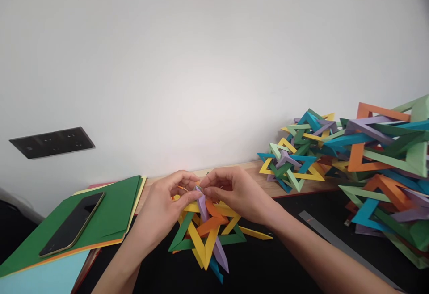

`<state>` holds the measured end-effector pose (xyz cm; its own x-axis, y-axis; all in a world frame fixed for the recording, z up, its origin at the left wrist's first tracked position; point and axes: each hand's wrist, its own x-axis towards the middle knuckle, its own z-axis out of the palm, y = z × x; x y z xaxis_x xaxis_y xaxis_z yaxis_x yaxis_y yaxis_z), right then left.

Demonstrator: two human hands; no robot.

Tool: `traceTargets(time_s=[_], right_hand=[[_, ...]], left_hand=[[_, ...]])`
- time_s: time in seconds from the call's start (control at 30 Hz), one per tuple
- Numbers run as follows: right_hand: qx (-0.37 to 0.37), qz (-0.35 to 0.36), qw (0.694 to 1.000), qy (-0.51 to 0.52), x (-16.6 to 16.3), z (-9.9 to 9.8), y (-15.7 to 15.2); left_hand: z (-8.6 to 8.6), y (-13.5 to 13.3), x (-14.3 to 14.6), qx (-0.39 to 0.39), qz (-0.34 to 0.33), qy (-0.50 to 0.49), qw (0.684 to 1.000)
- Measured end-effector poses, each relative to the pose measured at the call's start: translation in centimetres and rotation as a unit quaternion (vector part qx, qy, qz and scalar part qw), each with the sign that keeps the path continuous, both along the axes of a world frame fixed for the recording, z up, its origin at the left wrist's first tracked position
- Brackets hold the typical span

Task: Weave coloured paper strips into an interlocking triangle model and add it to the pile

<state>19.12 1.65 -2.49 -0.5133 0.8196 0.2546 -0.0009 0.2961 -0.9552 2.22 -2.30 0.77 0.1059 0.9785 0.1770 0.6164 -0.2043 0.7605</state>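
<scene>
A folded-paper star model [205, 242] of interlocking yellow, green, orange, purple and blue strips rests on the black mat in front of me. My left hand [172, 193] pinches the top end of a purple paper strip [202, 208] near the model's far side. From the right, my right hand [231, 191] meets it, thumb and fingertips closed at the same purple tip. The fingertips of both hands nearly touch there and partly cover the strip's end. Loose ends of yellow, purple and blue strips stick out from the model's right and near sides.
Several finished paper star models [291, 164] are piled on the right, some against the wall. A grey ruler [338, 240] lies on the black mat [268, 267]. At left, a phone [73, 224] sits on coloured paper sheets [117, 218]. A black socket panel [52, 143] is on the wall.
</scene>
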Motion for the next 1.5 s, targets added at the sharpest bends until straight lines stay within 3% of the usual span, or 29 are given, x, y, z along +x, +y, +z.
traceTargets(time_s=[0.17, 0.4, 0.47, 0.57, 0.77, 0.93, 1.1, 1.33, 1.5], right_hand=[[0.03, -0.043, 0.999, -0.012, 1.1, 0.7, 0.7], [0.082, -0.178, 0.974, -0.11, 3.2, 1.6, 2.1], [0.102, -0.164, 0.968, -0.16, 3.4, 1.6, 2.0], [0.107, -0.07, 0.965, -0.229, 3.3, 1.5, 1.3], [0.07, 0.042, 0.953, -0.293, 2.0, 0.9, -0.3], [0.057, 0.033, 0.947, -0.315, 1.2, -0.4, 0.0], [0.011, 0.023, 0.969, -0.247, 1.1, -0.8, 0.9], [0.029, 0.014, 0.991, -0.134, 2.1, 0.6, 1.4], [-0.004, 0.026, 0.993, -0.112, 2.1, 0.5, 1.7]], left_hand=[[0.2, 0.3, -0.7, 0.011, -0.009, 0.016, 1.0], [0.7, 1.8, -2.8, -0.021, -0.008, 0.023, 0.999], [0.7, 2.3, -3.5, -0.017, 0.002, 0.037, 0.999], [0.6, 2.8, -4.4, -0.02, 0.004, 0.029, 0.999], [0.4, 3.1, -5.2, -0.027, 0.003, -0.006, 1.0], [0.3, 3.4, -5.3, -0.01, 0.021, -0.017, 1.0], [0.4, 3.5, -6.3, -0.015, 0.04, -0.012, 0.999], [1.0, 2.4, -6.8, -0.111, -0.04, 0.04, 0.992], [0.5, 1.9, -6.3, -0.137, -0.095, 0.153, 0.974]])
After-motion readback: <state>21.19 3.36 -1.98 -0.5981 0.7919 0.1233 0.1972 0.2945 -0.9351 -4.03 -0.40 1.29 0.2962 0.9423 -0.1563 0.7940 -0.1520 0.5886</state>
